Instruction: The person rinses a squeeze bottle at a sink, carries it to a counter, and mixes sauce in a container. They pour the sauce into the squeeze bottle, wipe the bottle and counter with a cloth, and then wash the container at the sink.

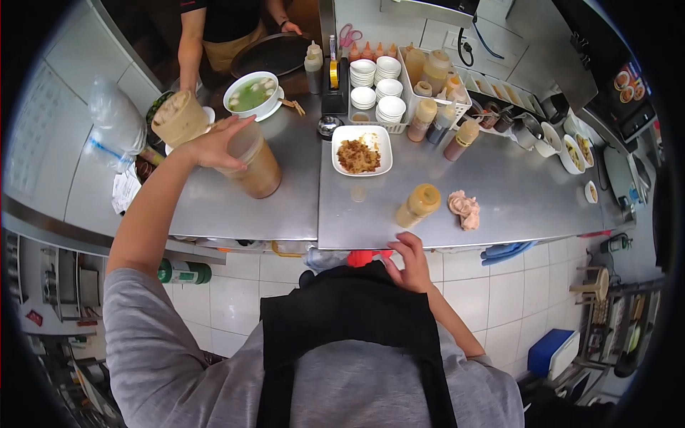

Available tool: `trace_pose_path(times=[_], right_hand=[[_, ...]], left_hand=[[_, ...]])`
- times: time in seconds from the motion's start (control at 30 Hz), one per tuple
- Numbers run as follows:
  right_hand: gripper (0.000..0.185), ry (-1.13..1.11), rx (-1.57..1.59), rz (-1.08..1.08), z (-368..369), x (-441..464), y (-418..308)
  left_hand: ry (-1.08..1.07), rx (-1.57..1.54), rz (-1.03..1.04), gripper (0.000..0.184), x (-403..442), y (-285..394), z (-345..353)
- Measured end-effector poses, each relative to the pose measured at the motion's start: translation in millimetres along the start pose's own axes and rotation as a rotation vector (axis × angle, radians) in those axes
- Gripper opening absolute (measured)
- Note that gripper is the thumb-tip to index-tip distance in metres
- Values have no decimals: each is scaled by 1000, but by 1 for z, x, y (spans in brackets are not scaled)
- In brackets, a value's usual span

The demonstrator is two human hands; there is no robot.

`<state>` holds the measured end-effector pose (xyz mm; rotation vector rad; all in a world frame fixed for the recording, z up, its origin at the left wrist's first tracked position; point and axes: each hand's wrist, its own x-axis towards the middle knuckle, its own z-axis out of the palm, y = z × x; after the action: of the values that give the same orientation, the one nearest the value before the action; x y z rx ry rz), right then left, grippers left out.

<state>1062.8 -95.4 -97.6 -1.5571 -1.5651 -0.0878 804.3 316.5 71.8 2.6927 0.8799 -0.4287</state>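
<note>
My left hand [217, 144] reaches across the counter and grips the top of a tall clear plastic container [258, 167] of brown liquid, its fingers over the rim. My right hand [409, 265] is at the counter's front edge, fingers apart and slightly bent, holding nothing. Just beyond it stands a squeeze bottle [418, 205] of yellowish sauce, with a crumpled pink cloth [465, 210] to its right. A square white dish [362, 150] of brown minced food sits farther back. Behind the container is a white bowl [251, 94] of green soup with pale balls.
Across the counter, a co-worker's arm [190, 60] reaches to a bamboo steamer [178, 120]; their other hand is by a dark round tray [267, 55]. Stacked small white bowls [389, 107], a white basket of sauce bottles [437, 71] and a plastic bag [118, 118] line the back and left.
</note>
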Motion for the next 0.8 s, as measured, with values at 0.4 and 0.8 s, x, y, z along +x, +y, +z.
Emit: trace_pose_path(times=[0.4, 0.8], right_hand=[[27, -145, 294, 277, 122, 66, -83], [35, -148, 79, 432, 175, 284, -81]], left_hand=[[503, -519, -208, 99, -69, -166, 153], [530, -914, 361, 138, 6, -78, 149]])
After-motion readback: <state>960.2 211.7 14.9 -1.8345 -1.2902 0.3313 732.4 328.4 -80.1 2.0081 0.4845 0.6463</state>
